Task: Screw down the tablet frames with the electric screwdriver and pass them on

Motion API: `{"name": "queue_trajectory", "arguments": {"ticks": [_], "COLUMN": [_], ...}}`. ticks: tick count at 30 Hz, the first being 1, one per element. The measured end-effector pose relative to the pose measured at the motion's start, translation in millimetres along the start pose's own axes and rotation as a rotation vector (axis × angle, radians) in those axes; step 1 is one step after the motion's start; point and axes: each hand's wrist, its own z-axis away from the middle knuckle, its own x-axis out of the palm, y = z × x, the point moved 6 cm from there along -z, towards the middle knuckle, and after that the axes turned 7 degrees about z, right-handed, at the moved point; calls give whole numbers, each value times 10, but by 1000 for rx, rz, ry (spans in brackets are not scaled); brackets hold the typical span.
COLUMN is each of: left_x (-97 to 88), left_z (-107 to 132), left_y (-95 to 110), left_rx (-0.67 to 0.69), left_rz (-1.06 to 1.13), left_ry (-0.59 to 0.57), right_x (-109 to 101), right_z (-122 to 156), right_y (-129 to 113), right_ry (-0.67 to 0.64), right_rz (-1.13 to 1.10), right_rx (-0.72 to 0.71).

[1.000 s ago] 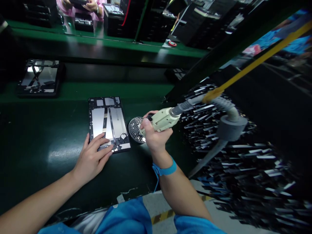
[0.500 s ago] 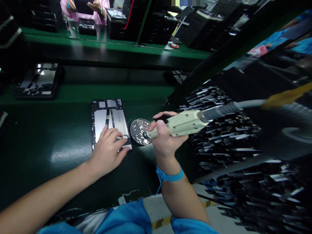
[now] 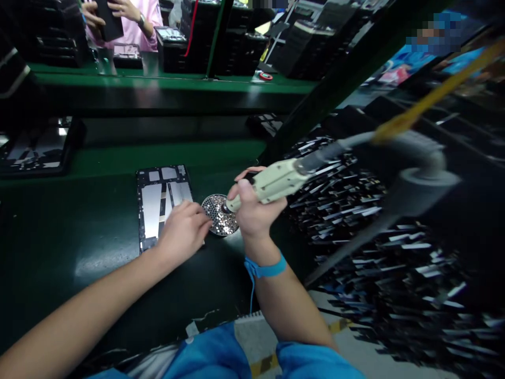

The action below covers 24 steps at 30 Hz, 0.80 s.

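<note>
Left hand point(image 3: 186, 225): shifted rightward since a half-second ago, from over the device to the dish's near-left rim; fingers bunched, but whether anything is pinched cannot be told.
Right hand point(image 3: 254, 210): wrapped around the driver point(image 3: 278, 181), its tip held at the dish; a blue strap point(image 3: 270, 268) is worn at the wrist.
Dish point(image 3: 209, 207): perforated, strewn with small shiny bits point(image 3: 225, 225); set just right of the device.
Device point(image 3: 152, 209): laid flat on the bench point(image 3: 98, 221), lower right corner covered by the left hand; contact unclear.
Judgement: with both hands gathered at the dish, attention is taken to be on the bits, the device being left in place.
Beyond: second device point(image 3: 39, 147), to the left; strips point(image 3: 355, 184), massed at right.
</note>
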Motion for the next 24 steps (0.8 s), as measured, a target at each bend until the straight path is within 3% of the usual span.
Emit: {"name": "queue_trajectory", "arguments": {"ticks": [3,6,16,24], "left_x": [-360,-480,-372,-331], "left_z": [436,716,1042,1069], "left_y": [-113,-134,-225,-275], "left_rx": [20,36,96,93], "left_rz": [52,119,25,-6], "left_ry": [144,152,129,103], "right_x": [150,256,321,334], "right_z": [56,90,171,178], "right_y": [150,250,444,469], "right_ry": [-36,-65,-100,-103], "right_rz": [20,29,66,91], "right_rx": [36,83,102,99]}}
